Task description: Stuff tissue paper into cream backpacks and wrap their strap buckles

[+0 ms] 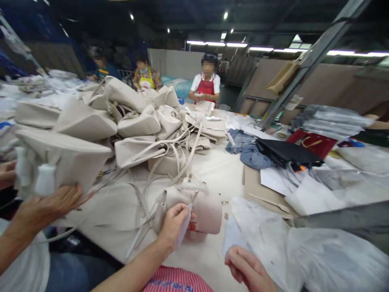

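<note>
A beige handbag (pixel 209 213) lies on the worktable before me, with an orange-red piece (pixel 192 228) at its front. My left hand (pixel 174 223) is closed on a thin, pale sheet (pixel 184 229) against the side of this bag. To the right, my right hand (pixel 247 265) is held low with its fingers curled together. Its fingertips meet the lower edge of a pale blue sheet (pixel 233 233); what they pinch, if anything, is hidden. Thin beige straps (pixel 141 198) trail left of the bag.
A heap of beige bags (pixel 136 125) covers the table's left and middle. At left, a co-worker's hand (pixel 57 200) supports another beige bag (pixel 63 158). Clear plastic bags (pixel 337 253), cardboard (pixel 263 192) and dark cloth (pixel 285 152) lie right. A person in a red apron (pixel 206 87) works opposite.
</note>
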The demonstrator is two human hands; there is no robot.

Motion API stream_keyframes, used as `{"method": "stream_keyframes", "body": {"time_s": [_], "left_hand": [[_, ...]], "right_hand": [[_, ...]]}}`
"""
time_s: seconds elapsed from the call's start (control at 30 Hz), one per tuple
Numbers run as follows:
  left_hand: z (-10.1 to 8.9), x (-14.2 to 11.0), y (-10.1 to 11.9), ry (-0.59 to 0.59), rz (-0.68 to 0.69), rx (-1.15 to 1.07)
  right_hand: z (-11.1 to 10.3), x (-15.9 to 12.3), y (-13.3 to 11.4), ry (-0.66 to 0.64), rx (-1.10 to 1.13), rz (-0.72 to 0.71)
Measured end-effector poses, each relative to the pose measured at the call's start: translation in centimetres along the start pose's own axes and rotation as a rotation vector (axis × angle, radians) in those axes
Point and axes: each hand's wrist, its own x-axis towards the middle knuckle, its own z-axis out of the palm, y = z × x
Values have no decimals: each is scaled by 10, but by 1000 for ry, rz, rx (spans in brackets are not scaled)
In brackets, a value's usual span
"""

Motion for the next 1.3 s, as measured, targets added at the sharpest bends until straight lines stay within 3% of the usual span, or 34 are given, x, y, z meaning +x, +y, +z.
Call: {"method": "stream_keyframes", "body": {"time_s": [0.1, 0.2, 0.37, 0.6, 0.77, 0.87, 0.97, 1.1, 1.2, 1.3], "left_hand": [[2, -4, -5, 6, 17, 17], [2, -3, -11, 10, 85, 71], [-1, -4, -11, 24, 162, 150], [-6, -12, -6, -20, 61, 52], [-6, -9, -8, 109, 77, 38], [-6, -11, -8, 173, 196, 64], [-8, -15, -5, 187, 325, 179], [-11, -20, 1, 190, 390, 306], [-12, -20, 6, 186, 374, 356], [-14, -17, 5, 177, 246, 253]], "right_hand": [[33, 29, -68, -179, -68, -123], [51, 59, -90, -241, -174, -146], [58, 92, -71, -124, -423, -157], [63, 96, -69, -35, -571, -137], [67, 101, -58, -123, -380, -47], [69, 102, -54, -153, -292, -31], [70, 102, -56, -165, -284, -63], [71, 101, -61, -188, -264, -60], [72, 100, -60, -197, -247, -70], [71, 99, -55, -233, -147, -41]]}}
